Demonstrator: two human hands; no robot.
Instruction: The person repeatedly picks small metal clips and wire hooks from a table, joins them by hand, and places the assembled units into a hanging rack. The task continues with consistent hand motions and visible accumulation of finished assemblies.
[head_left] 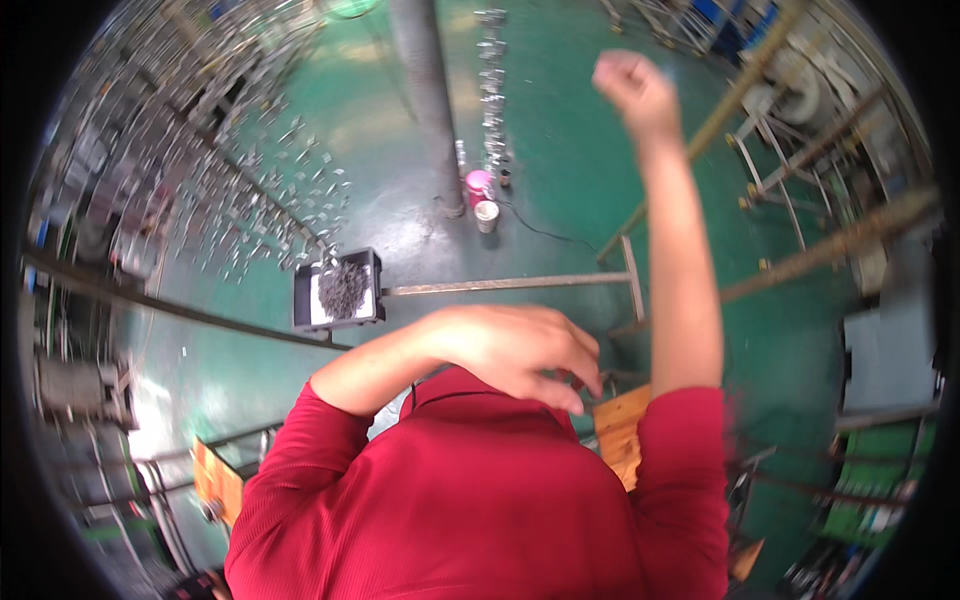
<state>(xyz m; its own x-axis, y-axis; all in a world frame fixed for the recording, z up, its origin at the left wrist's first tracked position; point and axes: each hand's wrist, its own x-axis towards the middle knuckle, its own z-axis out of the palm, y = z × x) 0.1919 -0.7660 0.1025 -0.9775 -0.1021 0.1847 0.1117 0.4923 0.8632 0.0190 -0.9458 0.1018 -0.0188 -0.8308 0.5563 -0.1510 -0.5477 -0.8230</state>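
Note:
My left hand (525,350) is bent in front of my red shirt (480,480), its thumb and fingers loosely curved and apart with nothing visible in them. Raised far forward on the right, my right hand (640,90) has its fingers curled together. Motion blurs it, and whatever it may hold cannot be made out. Beyond my left forearm sits a black plastic bin (300,300) holding a heap of small dark pieces (343,290) on a white lining. Neither hand touches the bin.
A metal bar (510,285) runs right from the bin, below a grey post (425,100). Many small shiny pieces (270,200) are spread at left; others form a line (492,90). A pink bucket (479,182) and white tub (486,216) stand near the post. Racks line the right.

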